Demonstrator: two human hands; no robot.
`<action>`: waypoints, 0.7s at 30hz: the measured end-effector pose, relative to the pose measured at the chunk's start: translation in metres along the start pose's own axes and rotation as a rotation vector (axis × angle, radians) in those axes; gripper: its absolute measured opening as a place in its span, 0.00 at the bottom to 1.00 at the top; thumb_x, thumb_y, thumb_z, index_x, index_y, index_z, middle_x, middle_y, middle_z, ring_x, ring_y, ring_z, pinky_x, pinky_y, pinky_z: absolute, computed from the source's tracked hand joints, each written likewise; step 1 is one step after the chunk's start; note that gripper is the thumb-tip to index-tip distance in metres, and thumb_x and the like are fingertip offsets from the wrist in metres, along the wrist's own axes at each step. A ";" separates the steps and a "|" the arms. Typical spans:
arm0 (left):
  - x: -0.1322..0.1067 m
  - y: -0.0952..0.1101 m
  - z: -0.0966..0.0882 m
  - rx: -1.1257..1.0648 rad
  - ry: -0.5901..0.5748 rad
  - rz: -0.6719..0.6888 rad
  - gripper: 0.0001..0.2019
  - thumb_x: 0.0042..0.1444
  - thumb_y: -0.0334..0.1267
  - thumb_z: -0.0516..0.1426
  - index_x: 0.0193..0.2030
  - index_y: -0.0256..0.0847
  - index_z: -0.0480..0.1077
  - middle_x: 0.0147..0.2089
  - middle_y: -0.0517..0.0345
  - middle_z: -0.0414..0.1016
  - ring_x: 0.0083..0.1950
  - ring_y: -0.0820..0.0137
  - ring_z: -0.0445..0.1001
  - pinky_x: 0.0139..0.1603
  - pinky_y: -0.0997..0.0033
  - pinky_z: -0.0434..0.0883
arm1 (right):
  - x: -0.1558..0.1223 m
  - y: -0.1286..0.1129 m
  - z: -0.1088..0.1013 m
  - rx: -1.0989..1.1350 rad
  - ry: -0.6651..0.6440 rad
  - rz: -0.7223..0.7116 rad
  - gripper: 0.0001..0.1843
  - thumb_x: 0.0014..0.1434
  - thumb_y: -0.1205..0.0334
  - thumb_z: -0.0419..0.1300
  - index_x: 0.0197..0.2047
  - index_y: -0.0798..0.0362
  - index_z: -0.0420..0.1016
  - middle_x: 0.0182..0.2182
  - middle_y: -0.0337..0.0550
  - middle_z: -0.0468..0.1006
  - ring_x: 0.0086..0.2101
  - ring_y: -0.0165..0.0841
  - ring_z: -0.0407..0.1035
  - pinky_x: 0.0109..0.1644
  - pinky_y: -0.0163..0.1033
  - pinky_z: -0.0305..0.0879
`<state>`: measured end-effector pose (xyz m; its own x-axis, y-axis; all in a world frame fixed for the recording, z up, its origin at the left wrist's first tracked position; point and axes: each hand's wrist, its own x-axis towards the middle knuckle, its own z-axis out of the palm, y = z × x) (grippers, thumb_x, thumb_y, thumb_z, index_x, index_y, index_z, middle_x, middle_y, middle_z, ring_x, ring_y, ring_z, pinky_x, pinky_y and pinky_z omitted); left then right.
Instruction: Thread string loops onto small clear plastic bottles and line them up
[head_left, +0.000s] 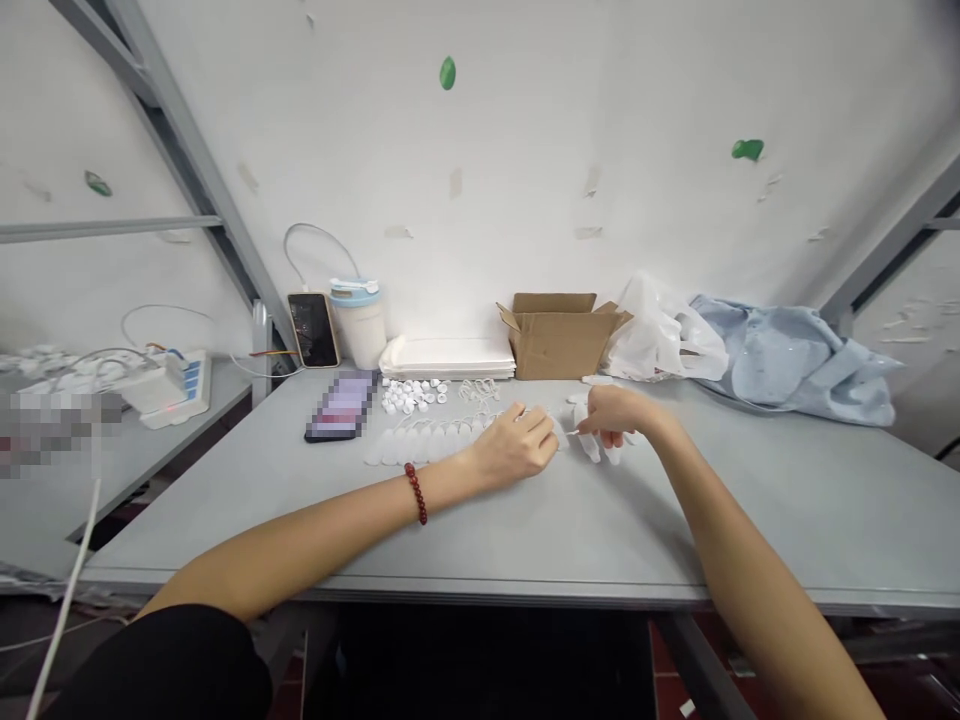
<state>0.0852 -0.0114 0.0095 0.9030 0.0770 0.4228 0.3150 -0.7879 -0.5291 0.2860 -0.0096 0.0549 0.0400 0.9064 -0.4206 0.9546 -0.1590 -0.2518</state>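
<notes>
Near the center, the left hand [517,442] curled over the right end of a row of translucent pieces [420,445], and the right hand [613,408] bent over loose white pieces [606,452]; whether either pinched anything, I could not tell. Gray tabletop [570,520] ran from them to its front edge [525,590], low in the frame, with a cardboard box [562,345] bounding them above.

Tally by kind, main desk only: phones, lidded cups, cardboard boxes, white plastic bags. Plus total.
Phones: 2
Lidded cup: 1
Cardboard box: 1
White plastic bag: 1
Total: 5
</notes>
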 end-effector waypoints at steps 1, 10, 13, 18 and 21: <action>-0.002 -0.001 -0.001 0.008 0.000 -0.015 0.14 0.60 0.22 0.43 0.30 0.35 0.67 0.30 0.51 0.68 0.36 0.66 0.64 0.33 0.66 0.55 | 0.000 -0.001 0.001 -0.011 -0.002 -0.003 0.15 0.45 0.62 0.60 0.12 0.54 0.65 0.15 0.45 0.74 0.17 0.32 0.68 0.23 0.36 0.61; -0.048 -0.036 -0.006 -0.102 -0.061 -0.504 0.08 0.59 0.30 0.50 0.34 0.35 0.70 0.36 0.48 0.72 0.42 0.61 0.65 0.39 0.63 0.60 | -0.004 -0.004 0.001 -0.046 0.019 0.002 0.21 0.47 0.58 0.61 0.09 0.54 0.62 0.13 0.43 0.70 0.15 0.29 0.65 0.24 0.36 0.59; -0.055 -0.045 -0.011 -0.296 0.024 -0.691 0.07 0.57 0.32 0.53 0.32 0.37 0.72 0.34 0.53 0.74 0.41 0.63 0.66 0.41 0.64 0.62 | -0.007 0.001 -0.004 0.037 0.140 -0.067 0.20 0.48 0.55 0.60 0.11 0.54 0.63 0.12 0.41 0.70 0.16 0.27 0.62 0.23 0.34 0.57; -0.051 -0.044 -0.019 -0.616 0.124 -0.868 0.05 0.53 0.33 0.57 0.27 0.40 0.72 0.31 0.59 0.77 0.40 0.66 0.68 0.42 0.67 0.64 | -0.009 -0.005 -0.003 0.495 0.438 -0.326 0.14 0.53 0.53 0.56 0.24 0.55 0.67 0.18 0.40 0.72 0.18 0.25 0.62 0.23 0.31 0.57; -0.047 -0.041 -0.021 -0.763 0.098 -0.953 0.04 0.51 0.34 0.58 0.26 0.42 0.73 0.31 0.61 0.78 0.38 0.67 0.70 0.42 0.69 0.65 | -0.010 -0.021 0.007 0.724 0.487 -0.448 0.13 0.52 0.53 0.58 0.32 0.56 0.67 0.23 0.43 0.75 0.22 0.27 0.67 0.24 0.32 0.62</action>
<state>0.0241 0.0046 0.0268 0.3681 0.7984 0.4765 0.5560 -0.5998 0.5755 0.2632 -0.0184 0.0582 -0.0091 0.9779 0.2087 0.5060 0.1845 -0.8426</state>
